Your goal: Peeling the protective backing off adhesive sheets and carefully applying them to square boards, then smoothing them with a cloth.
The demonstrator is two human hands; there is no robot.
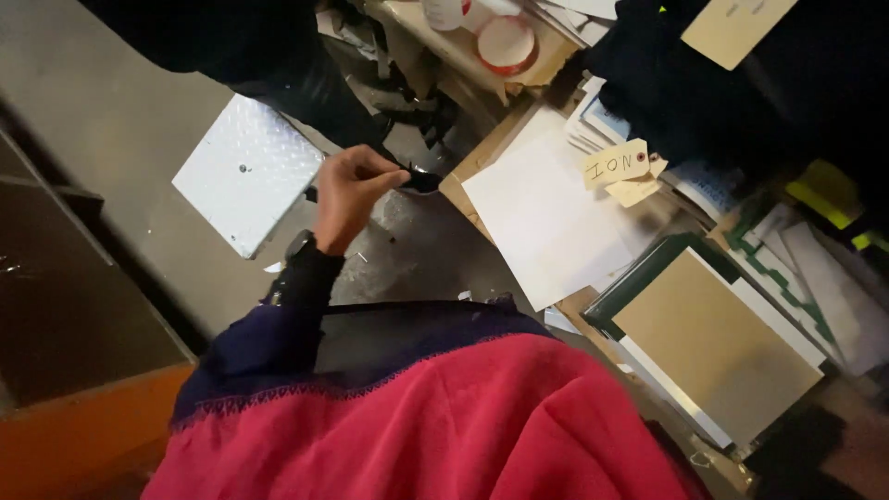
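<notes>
The left hand [347, 194] pinches a small dark object [421, 181], its grip narrow around it, just left of the white sheet [546, 222] on the cluttered bench [482, 153]. The step looks like picking up; lifting clear needs care. The right hand is out of view.

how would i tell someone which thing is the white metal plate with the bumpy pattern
Start at the grey floor on the left, away from the heap of papers and boards. Just left of the raised hand lies a square white plate, tilted like a diamond. Unlike the smooth white sheet to the right, its surface is embossed with small raised bumps.
</notes>
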